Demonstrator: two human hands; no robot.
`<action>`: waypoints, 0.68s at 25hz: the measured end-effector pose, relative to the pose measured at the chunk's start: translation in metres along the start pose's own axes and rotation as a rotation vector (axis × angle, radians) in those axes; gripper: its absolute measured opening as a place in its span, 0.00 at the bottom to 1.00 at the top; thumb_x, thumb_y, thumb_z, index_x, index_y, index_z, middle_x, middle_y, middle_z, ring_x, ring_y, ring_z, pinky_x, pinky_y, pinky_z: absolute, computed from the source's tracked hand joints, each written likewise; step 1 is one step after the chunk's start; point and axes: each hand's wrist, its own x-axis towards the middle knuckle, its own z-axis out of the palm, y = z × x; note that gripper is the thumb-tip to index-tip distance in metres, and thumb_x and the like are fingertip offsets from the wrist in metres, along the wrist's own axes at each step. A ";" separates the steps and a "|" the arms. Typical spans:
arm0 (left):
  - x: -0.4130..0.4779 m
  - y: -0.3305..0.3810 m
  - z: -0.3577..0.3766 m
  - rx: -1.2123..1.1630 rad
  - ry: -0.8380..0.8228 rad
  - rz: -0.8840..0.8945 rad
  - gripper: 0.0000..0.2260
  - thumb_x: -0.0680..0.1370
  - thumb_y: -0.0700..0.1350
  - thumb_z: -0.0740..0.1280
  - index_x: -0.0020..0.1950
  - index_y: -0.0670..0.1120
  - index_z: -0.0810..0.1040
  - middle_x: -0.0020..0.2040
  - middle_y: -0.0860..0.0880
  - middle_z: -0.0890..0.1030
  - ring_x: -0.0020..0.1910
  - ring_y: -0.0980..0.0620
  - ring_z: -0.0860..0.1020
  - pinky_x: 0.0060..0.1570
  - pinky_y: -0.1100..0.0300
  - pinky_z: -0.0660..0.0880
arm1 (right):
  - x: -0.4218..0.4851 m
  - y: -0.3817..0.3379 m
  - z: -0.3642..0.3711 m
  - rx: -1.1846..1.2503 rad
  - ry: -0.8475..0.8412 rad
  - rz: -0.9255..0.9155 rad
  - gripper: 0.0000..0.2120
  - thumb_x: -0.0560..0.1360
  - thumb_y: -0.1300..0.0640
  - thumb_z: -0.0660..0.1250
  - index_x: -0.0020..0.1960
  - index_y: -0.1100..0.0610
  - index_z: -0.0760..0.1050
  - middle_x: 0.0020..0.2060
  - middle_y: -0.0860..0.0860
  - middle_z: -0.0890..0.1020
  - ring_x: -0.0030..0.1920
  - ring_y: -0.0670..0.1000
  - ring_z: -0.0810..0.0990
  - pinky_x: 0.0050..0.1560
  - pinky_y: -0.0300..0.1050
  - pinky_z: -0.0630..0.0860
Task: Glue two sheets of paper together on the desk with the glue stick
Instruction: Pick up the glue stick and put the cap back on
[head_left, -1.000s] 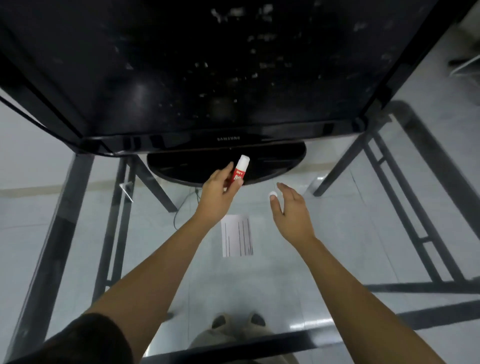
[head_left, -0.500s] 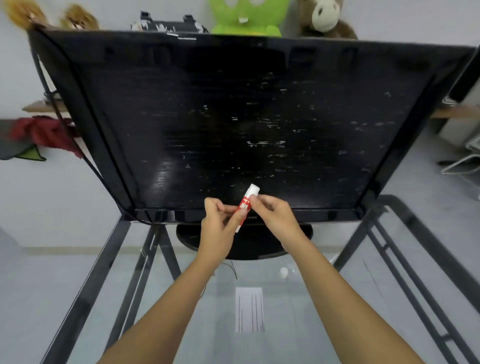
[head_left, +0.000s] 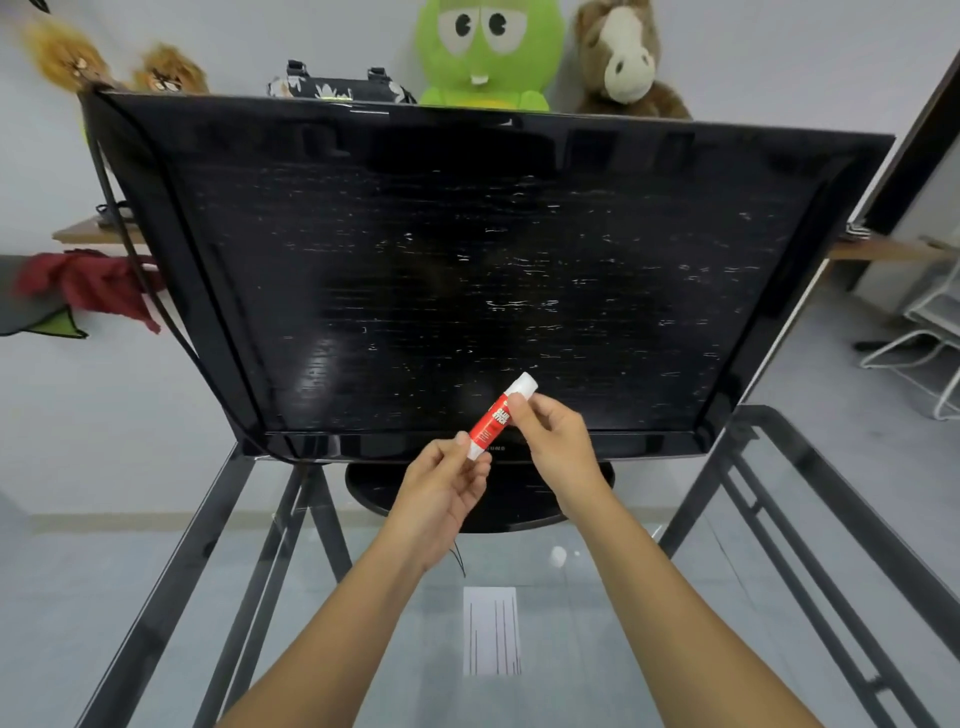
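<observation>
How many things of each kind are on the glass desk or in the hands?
Glue stick, held by left hand and right hand: 1
Paper slip: 1
Small white piece, maybe a cap: 1
Monitor: 1
Total: 4

A large black television (head_left: 488, 280), its dark screen streaked with fine pale scratches, stands on an oval base (head_left: 374, 488) at the far side of a glass-topped desk (head_left: 613, 613) with a black metal frame. Behind its top edge, against a plain pale wall (head_left: 779, 57), sit two small shaggy toys (head_left: 114, 65) at the left, a dark patterned bag (head_left: 337, 85), a green plush figure (head_left: 491, 49) and a brown plush horse (head_left: 623, 57). A red cloth (head_left: 88, 286) hangs below a wooden shelf (head_left: 96, 231) at far left, and white wire chair frames (head_left: 919, 338) stand on the pale floor (head_left: 831, 374) at right.
</observation>
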 end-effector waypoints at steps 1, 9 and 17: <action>-0.001 -0.001 0.001 0.081 -0.014 0.079 0.09 0.72 0.47 0.70 0.49 0.45 0.77 0.42 0.46 0.81 0.40 0.54 0.81 0.42 0.63 0.78 | -0.001 0.001 0.000 -0.008 0.031 -0.002 0.14 0.75 0.43 0.62 0.45 0.51 0.80 0.43 0.48 0.84 0.48 0.42 0.80 0.49 0.36 0.72; -0.010 -0.007 0.009 0.447 0.020 0.487 0.10 0.72 0.38 0.71 0.46 0.49 0.73 0.45 0.51 0.81 0.47 0.57 0.81 0.45 0.67 0.76 | -0.007 -0.003 -0.004 0.063 0.022 -0.013 0.13 0.75 0.43 0.62 0.47 0.50 0.80 0.46 0.48 0.84 0.51 0.43 0.80 0.58 0.41 0.73; -0.005 0.014 0.013 0.042 0.026 -0.342 0.18 0.78 0.52 0.61 0.35 0.42 0.78 0.25 0.50 0.73 0.23 0.55 0.71 0.23 0.65 0.71 | -0.012 -0.005 -0.004 0.019 -0.031 -0.043 0.10 0.76 0.46 0.62 0.46 0.49 0.80 0.42 0.44 0.83 0.46 0.36 0.79 0.43 0.24 0.71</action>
